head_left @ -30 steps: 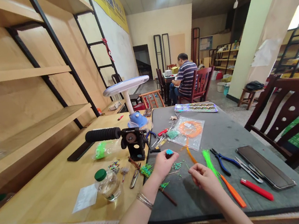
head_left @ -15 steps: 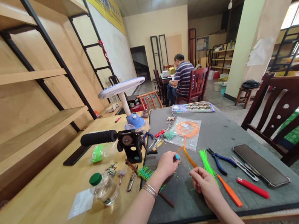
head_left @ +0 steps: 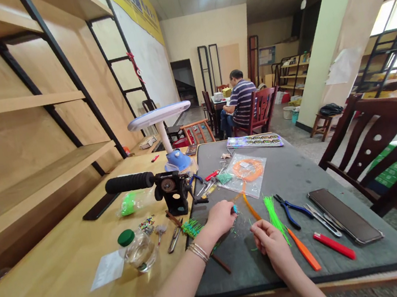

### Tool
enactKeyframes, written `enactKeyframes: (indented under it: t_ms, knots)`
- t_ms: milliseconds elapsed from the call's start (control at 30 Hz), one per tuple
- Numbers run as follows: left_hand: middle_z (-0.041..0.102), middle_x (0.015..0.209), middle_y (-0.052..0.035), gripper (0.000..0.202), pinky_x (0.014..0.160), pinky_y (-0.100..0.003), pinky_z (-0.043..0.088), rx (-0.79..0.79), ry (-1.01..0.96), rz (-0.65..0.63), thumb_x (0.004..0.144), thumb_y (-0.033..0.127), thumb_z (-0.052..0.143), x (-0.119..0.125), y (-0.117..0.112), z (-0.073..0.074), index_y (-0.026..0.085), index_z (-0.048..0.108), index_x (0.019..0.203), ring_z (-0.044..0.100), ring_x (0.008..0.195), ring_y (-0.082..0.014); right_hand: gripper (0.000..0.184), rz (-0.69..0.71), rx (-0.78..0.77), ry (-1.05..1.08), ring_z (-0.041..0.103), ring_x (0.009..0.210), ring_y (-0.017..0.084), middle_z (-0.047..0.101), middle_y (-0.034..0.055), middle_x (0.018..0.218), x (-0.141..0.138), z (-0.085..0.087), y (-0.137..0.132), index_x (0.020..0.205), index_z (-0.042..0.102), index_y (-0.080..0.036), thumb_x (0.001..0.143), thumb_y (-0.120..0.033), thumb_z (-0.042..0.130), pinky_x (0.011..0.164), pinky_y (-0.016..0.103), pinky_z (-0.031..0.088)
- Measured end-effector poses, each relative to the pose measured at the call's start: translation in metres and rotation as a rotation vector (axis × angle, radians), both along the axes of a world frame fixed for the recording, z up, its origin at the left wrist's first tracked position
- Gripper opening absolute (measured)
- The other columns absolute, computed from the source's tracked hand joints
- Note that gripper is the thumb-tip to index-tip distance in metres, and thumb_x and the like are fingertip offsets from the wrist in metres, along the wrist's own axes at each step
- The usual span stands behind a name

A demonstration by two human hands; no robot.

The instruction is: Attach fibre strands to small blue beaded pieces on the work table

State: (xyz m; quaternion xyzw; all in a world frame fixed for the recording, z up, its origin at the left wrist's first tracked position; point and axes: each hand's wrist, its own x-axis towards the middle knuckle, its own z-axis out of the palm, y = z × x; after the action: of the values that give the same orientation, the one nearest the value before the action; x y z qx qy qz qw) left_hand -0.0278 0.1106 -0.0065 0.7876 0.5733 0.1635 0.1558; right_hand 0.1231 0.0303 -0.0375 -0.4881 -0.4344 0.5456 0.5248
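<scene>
- Across the grey-padded worktable [head_left: 318, 270] at lower centre of the frame, the left hand [head_left: 221, 218] is closing its fingertips on a small teal piece [head_left: 235, 209], apparently to keep it steady; the piece is partly hidden and its exact form cannot be told.
- Just right of it, the right hand [head_left: 271, 240] is curling, fingertips pinched together; whether it is holding a fine strand cannot be told.
- Between the hands, an orange cord [head_left: 252, 208] is running down from a clear plastic bag [head_left: 244, 175].
- Right of the hands, a bright green fibre bundle [head_left: 273, 212], blue-handled pliers [head_left: 288, 210], an orange-handled tool [head_left: 305, 250] and a red-handled tool [head_left: 334, 245] are lying within easy reach, seemingly placed for quick pickup.
- On the wooden bench [head_left: 52, 274] at left, a black-gripped clamp device [head_left: 130, 182] and a green-lidded glass jar [head_left: 134, 250] are standing near the left forearm.
- Upper centre, a printed card [head_left: 254, 142] and, at upper left, a yellow wall banner [head_left: 132, 2] are showing writing too small or skewed to read; no brand is legible.
- At a far table, a seated co-worker [head_left: 242, 103] is working apart.
</scene>
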Motion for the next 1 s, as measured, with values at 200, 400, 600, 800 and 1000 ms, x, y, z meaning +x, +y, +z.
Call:
enactKeyframes:
  t_ms: [200,400,600,800,1000]
  knots:
    - [0.065,0.086,-0.0112,0.005,0.077,-0.036,0.042,-0.014,-0.011,0.008,0.075,0.017,0.059,0.005,0.001,-0.007,0.018,0.064,0.073,0.062,0.085,-0.0264,0.042,-0.005,-0.005,-0.001,0.032,0.036,0.006,0.045,-0.0078,0.043,-0.001,0.000,0.000,0.066,0.051,-0.020,0.066,-0.059,0.066,0.037,0.019,0.022]
    - [0.061,0.080,-0.0061,0.005,0.074,-0.031,0.041,0.018,-0.204,-0.023,0.073,0.013,0.058,-0.006,-0.002,-0.001,0.017,0.060,0.072,0.057,0.080,-0.0210,0.040,-0.005,0.012,0.009,0.032,0.036,0.006,0.044,-0.0084,0.043,0.000,0.001,-0.002,0.066,0.050,-0.020,0.066,-0.058,0.066,0.037,0.019,0.022]
    - [0.052,0.063,0.0029,0.011,0.058,-0.023,0.039,-0.008,-0.510,-0.039,0.080,0.025,0.051,-0.025,-0.012,0.002,0.017,0.055,0.074,0.048,0.059,-0.0121,0.039,0.003,0.004,0.000,0.032,0.036,0.007,0.044,-0.0082,0.044,0.000,0.000,-0.001,0.066,0.050,-0.021,0.067,-0.057,0.065,0.038,0.020,0.022]
    - [0.048,0.059,0.0053,0.022,0.044,-0.018,0.028,-0.304,-1.010,0.052,0.072,0.033,0.066,-0.022,-0.038,-0.003,0.015,0.053,0.075,0.039,0.048,-0.0067,0.036,0.033,-0.012,-0.034,0.032,0.037,0.007,0.044,-0.0084,0.044,-0.001,0.006,-0.002,0.066,0.050,-0.021,0.069,-0.054,0.063,0.038,0.020,0.022]
    - [0.044,0.057,0.0074,0.032,0.041,-0.018,0.018,-0.533,-1.253,0.035,0.063,0.036,0.077,-0.020,-0.055,-0.006,0.015,0.055,0.074,0.031,0.045,-0.0038,0.030,0.173,0.038,0.003,0.035,0.041,0.007,0.046,-0.0073,0.048,-0.006,0.014,-0.007,0.064,0.050,-0.020,0.071,-0.047,0.063,0.041,0.019,0.026]
